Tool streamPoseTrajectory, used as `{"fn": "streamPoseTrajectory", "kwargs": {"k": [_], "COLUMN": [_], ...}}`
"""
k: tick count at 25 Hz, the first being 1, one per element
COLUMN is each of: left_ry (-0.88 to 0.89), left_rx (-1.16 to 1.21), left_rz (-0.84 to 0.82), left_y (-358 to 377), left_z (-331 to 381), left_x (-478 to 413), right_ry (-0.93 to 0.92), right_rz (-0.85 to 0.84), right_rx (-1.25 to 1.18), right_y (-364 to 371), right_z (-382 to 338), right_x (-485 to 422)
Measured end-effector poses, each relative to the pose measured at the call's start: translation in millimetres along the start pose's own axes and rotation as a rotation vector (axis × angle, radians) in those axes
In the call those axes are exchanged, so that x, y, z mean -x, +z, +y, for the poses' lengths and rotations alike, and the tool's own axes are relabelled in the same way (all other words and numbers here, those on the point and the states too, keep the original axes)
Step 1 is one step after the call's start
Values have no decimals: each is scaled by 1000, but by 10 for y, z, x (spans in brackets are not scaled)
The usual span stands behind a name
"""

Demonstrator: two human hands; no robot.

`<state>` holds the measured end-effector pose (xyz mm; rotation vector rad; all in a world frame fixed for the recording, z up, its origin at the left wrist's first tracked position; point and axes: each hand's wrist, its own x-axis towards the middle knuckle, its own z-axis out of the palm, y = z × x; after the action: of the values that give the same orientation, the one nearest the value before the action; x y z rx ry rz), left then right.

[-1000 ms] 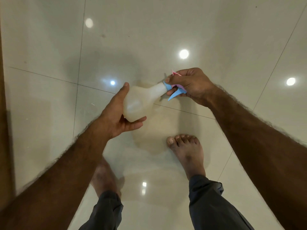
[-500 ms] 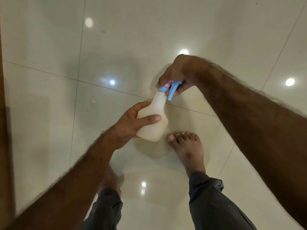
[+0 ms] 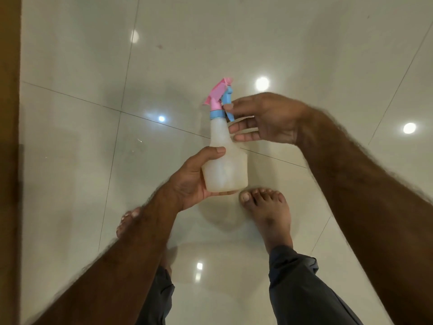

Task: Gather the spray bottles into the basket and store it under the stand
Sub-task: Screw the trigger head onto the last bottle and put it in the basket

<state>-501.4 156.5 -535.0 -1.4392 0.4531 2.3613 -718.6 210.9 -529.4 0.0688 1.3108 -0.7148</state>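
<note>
A translucent white spray bottle (image 3: 225, 165) with a pink and blue trigger head (image 3: 220, 97) is held upright over the floor. My left hand (image 3: 194, 179) wraps the bottle's lower body from the left and below. My right hand (image 3: 264, 118) is just right of the neck, fingers spread, with fingertips touching the blue trigger and the neck but not closed around them. No basket and no stand are in view.
Glossy cream floor tiles (image 3: 304, 43) with dark grout lines and ceiling light reflections fill the view. My bare feet (image 3: 269, 212) stand right below the bottle. A brown wooden edge (image 3: 9, 137) runs down the left side.
The bottle has turned from tilted to upright with its nozzle up. My right hand has let go of the spray head and opened beside the neck. My left hand now carries the bottle.
</note>
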Motion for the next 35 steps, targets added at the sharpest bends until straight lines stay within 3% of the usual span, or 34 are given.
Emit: {"fn": "streamPoseTrajectory", "kwargs": {"k": [2, 5, 8, 15, 18, 25, 28, 33, 35], "left_ry": [-13, 11, 116, 352, 416, 539, 558, 635, 673], "left_rx": [3, -40, -176, -589, -580, -449, -236, -439, -320], "left_rz": [-45, -1, 129, 466, 540, 629, 665, 903, 891], "left_y": [-7, 52, 133, 284, 344, 601, 709, 891, 965], "left_z": [11, 11, 9, 93, 118, 315, 391, 498, 669], "left_x": [-8, -38, -89, -217, -143, 704, 1160, 1894, 2269], "right_ry": [-68, -165, -209, -270, -271, -281, -293, -353, -430], "right_rz": [56, 288, 493, 780, 883, 918, 889, 867, 838], "right_rx": [12, 17, 65, 153, 214, 286, 317, 415, 466], "right_y": [89, 290, 455, 670, 798, 1383, 1706, 2259, 2473], "right_z": [148, 244, 244, 116, 6, -503, -766, -1152, -1362], "right_x": [-35, -118, -196, -314, -248, 347, 629, 1194, 1484]}}
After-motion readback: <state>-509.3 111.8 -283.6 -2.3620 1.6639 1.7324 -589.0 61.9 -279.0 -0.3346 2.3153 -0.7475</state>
